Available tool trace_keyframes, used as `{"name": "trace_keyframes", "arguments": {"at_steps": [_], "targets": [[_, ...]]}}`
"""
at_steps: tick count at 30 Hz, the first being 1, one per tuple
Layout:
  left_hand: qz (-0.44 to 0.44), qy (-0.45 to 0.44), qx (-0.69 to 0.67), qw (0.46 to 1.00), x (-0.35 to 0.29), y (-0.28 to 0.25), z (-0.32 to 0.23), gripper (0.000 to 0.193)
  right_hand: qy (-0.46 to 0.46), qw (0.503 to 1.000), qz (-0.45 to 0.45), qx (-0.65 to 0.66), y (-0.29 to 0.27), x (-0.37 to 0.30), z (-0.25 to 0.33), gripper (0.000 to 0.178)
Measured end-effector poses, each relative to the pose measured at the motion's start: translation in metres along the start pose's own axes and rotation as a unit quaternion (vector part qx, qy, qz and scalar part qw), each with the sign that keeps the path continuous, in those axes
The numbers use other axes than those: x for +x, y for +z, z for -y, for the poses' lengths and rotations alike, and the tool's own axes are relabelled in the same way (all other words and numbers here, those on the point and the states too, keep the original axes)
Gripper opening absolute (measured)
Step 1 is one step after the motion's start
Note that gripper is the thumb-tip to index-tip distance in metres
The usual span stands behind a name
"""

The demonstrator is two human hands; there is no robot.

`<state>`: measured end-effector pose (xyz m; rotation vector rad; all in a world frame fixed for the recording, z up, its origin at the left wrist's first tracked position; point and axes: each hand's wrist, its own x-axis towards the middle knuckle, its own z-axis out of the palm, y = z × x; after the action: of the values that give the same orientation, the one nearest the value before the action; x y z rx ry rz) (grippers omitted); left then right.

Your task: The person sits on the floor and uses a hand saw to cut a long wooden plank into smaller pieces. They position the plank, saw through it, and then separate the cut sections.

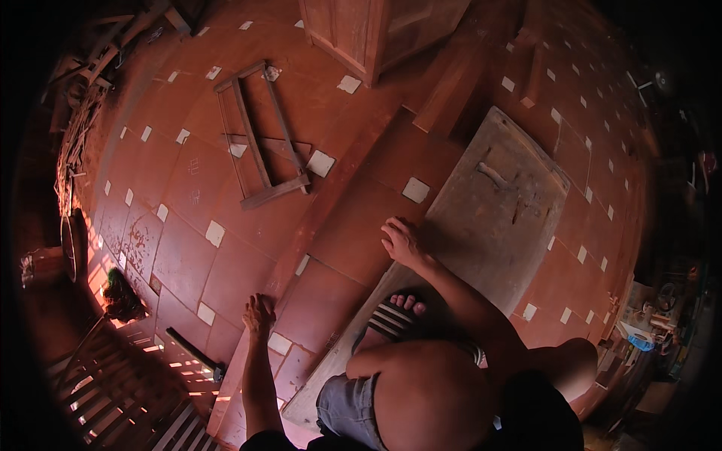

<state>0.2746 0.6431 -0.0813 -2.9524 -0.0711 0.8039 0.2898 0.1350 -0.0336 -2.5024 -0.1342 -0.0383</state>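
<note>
A long reddish wooden board (304,244) runs diagonally over the tiled floor, away from me. My left hand (259,314) is over its near left edge, fingers spread and holding nothing; whether it touches the wood I cannot tell. My right hand (401,239) is farther out, between the board and a worn grey wooden slab (492,218), its fingers slightly bent and apart, with nothing in them. My sandalled foot (395,316) rests on the slab. Beyond the board lies a wooden frame saw (252,135) with a thin tapered wood piece (297,144) under it.
A wooden cabinet (346,34) stands at the far side, with thick beams (455,79) beside it. Scrap wood (98,64) is piled far left. A dark bar (194,352) lies near left, close to slatted wood (113,402). Cluttered tools (658,316) are at the right.
</note>
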Motion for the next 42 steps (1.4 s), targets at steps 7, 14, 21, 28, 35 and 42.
{"name": "trace_keyframes", "arguments": {"at_steps": [7, 14, 21, 28, 35, 42], "targets": [[0.02, -0.009, -0.003, 1.0, 0.016, 0.009, -0.006, 0.073, 0.011, 0.996, 0.014, -0.087, -0.089, 0.01, -0.02, 0.031], [0.048, 0.002, 0.023, 0.999, 0.025, -0.014, -0.008, 0.074, 0.117, 0.932, 0.141, -0.313, -0.276, -0.009, -0.063, 0.031], [0.06, -0.011, 0.1, 0.993, 0.031, -0.007, -0.014, 0.085, 0.203, 0.907, 0.169, -0.329, -0.371, -0.09, -0.095, 0.031], [0.139, -0.107, 0.075, 0.982, 0.038, -0.029, -0.041, 0.091, 0.241, 0.904, 0.233, -0.265, -0.336, -0.159, -0.141, 0.033], [-0.109, 0.043, -0.111, 0.987, 0.088, -0.075, -0.091, 0.072, 0.145, 0.98, 0.089, -0.104, -0.283, -0.171, -0.18, 0.027], [-0.147, 0.165, -0.214, 0.951, 0.129, -0.192, -0.332, 0.07, 0.152, 0.988, 0.016, 0.008, -0.305, -0.212, -0.174, 0.032]]}}
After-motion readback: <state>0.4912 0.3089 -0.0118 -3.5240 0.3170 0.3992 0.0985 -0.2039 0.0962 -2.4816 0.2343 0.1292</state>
